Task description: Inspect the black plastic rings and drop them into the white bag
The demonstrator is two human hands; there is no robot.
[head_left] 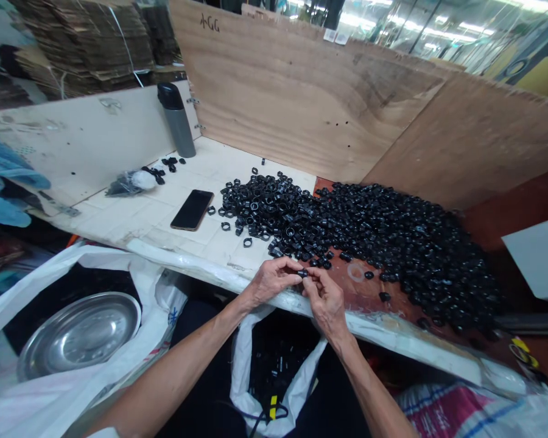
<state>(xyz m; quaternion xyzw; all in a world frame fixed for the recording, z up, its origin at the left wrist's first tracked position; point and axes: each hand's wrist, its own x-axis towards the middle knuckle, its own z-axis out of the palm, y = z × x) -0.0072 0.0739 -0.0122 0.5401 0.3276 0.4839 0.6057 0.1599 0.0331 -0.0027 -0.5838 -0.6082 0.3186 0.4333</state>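
Both hands meet at the table's front edge around a small black plastic part [302,273]. My left hand [274,281] pinches it from the left between thumb and fingertips. From the other side, my right hand [324,298] has its thumb and fingers closed on the same part. Fingertips cover much of it, so its exact shape is unclear. Just beyond the hands lies a pile of black plastic rings [274,207]. A larger heap of small black parts [420,243] spreads to the right. Below the hands hangs an open white sack [243,365] with black pieces inside.
A phone [192,210] lies left of the rings. Behind it stand a grey bottle [179,125] and a plastic bag [132,182]. Wooden boards [301,91] wall the table's back. A metal bowl [84,334] sits in a white sack at lower left.
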